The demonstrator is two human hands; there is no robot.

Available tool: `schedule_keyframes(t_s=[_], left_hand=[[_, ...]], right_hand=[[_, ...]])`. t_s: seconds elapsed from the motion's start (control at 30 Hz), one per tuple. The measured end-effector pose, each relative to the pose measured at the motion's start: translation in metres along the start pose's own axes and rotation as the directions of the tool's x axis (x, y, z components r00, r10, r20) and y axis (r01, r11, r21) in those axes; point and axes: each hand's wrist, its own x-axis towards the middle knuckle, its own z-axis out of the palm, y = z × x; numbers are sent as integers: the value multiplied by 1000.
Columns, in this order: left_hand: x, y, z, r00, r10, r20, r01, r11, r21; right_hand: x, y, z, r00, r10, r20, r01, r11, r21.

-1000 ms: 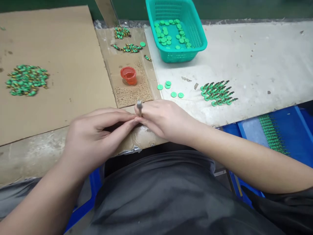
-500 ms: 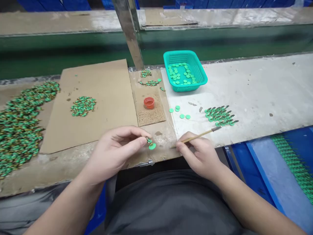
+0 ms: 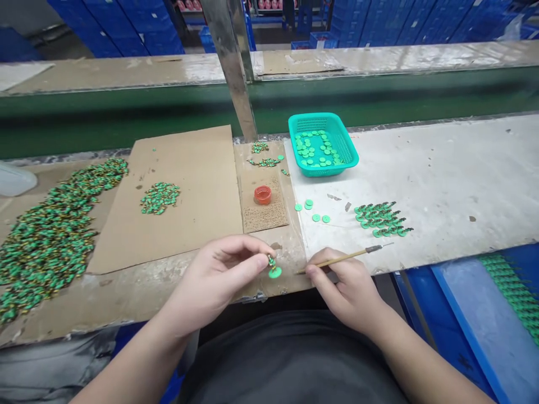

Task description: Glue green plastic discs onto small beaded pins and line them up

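Between thumb and forefinger my left hand (image 3: 229, 275) pinches a small green and gold figurine (image 3: 272, 261), upright on a round green base (image 3: 275, 272). My right hand (image 3: 343, 286) grips a thin wooden brush (image 3: 343, 258) whose dark end and fine tip point right. Beyond the hands, a small red cup (image 3: 263, 194) stands on a speckled piece of cardboard (image 3: 265, 217). Several loose green discs (image 3: 316, 217) lie on the white sheet. To their right, figurines on bases (image 3: 381, 219) stand in rows.
A turquoise basket (image 3: 353, 154) holds green discs. Piles of loose figurines lie at the left (image 3: 54, 235) and on a big cardboard sheet (image 3: 202, 185). A metal post (image 3: 236, 73) rises behind the bench. At lower right, a blue bin (image 3: 458, 314) sits beside rows of green pieces (image 3: 511, 286).
The view has tilted up, so the bench sits lower and blue crates show behind. My left hand still holds the figurine, now more upright; the brush stays in my right hand.
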Motion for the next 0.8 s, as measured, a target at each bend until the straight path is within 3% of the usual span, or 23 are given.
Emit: schedule_keyframes(t_s=[0.07, 0.13, 0.2, 0.4, 0.6, 0.8], left_hand=[[0, -10, 4, 984, 176, -18, -167, 958, 231], [0, -21, 7, 927, 374, 22, -349, 842, 412], [-2, -30, 9, 873, 481, 73, -452, 745, 492], [-1, -35, 5, 879, 460, 121, -435, 674, 597], [2, -34, 7, 903, 415, 114, -393, 687, 612], [-3, -35, 8, 905, 414, 93, -377, 685, 624]], right_hand=[[1, 0, -1, 999, 34, -14, -34, 999, 3], [2, 1, -3, 999, 51, -21, -50, 999, 13], [3, 2, -5, 998, 57, 1, -57, 998, 21], [17, 4, -8, 984, 101, 148, -99, 995, -20], [40, 16, 3, 951, -61, 304, 77, 996, -40], [48, 23, 6, 933, -98, 347, 126, 990, -62]])
